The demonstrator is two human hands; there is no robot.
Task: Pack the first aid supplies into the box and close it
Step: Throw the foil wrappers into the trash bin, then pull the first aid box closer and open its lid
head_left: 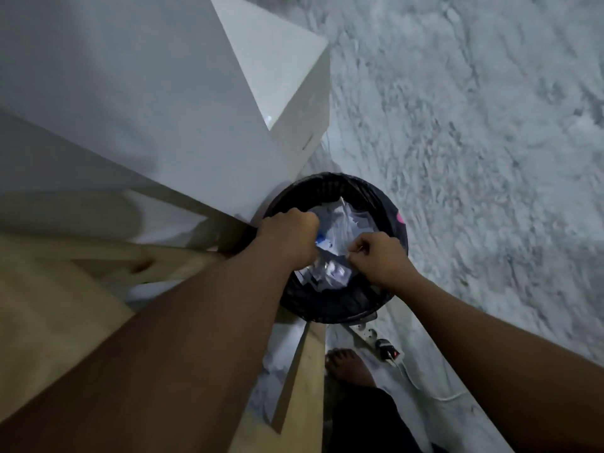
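Observation:
Both my hands hang over a round bin (pixel 389 204) lined with a black bag, on the floor below me. Crumpled white and clear wrappers (pixel 346 220) with a bit of blue print fill the bin. My left hand (pixel 287 237) is curled over the bin's left side, fingers closed around a wrapper with blue on it. My right hand (pixel 376 256) is fisted over the right side, pinching a thin edge of wrapper between thumb and fingers. No first aid box shows in this view.
A white cabinet (pixel 183 103) stands against the bin's far left. A light wooden table edge and leg (pixel 304 371) run below my left arm. A power strip (pixel 382 346) with a plug and cable lies on the pale marbled floor beside my bare foot (pixel 349 367).

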